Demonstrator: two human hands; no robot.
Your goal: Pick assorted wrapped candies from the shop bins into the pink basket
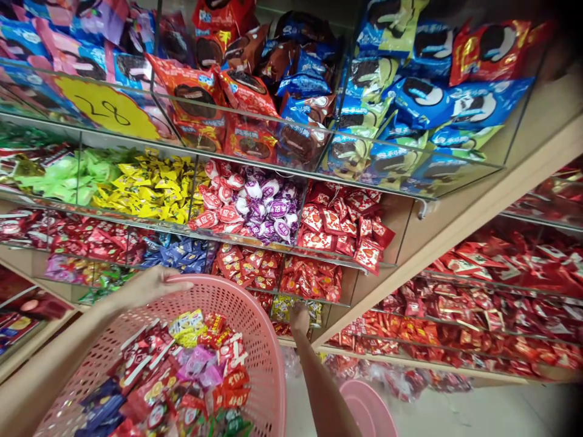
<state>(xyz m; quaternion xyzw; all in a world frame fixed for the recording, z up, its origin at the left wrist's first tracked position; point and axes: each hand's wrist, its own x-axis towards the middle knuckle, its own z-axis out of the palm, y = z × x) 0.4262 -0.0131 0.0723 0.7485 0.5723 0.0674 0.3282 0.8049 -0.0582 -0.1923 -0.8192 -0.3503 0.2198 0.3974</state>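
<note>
Pink perforated basket point(269, 349), lower left: left hand point(148, 285) grips rim one-sidedly, could spill sweets point(200, 365); right hand point(299, 318), can't tell.

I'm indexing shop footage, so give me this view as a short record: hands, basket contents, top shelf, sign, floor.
Left hand: holds the pink basket by its far rim
Right hand: at the yellow-wrapped sweets low on the shelves; whether it holds any is unclear
Basket contents: mixed wrapped sweets, including red, purple, yellow and dark blue
Top shelf: biscuit packets, many blue or red
Sign: yellow, handwritten 28
Floor: pink container, partly out of frame
</note>
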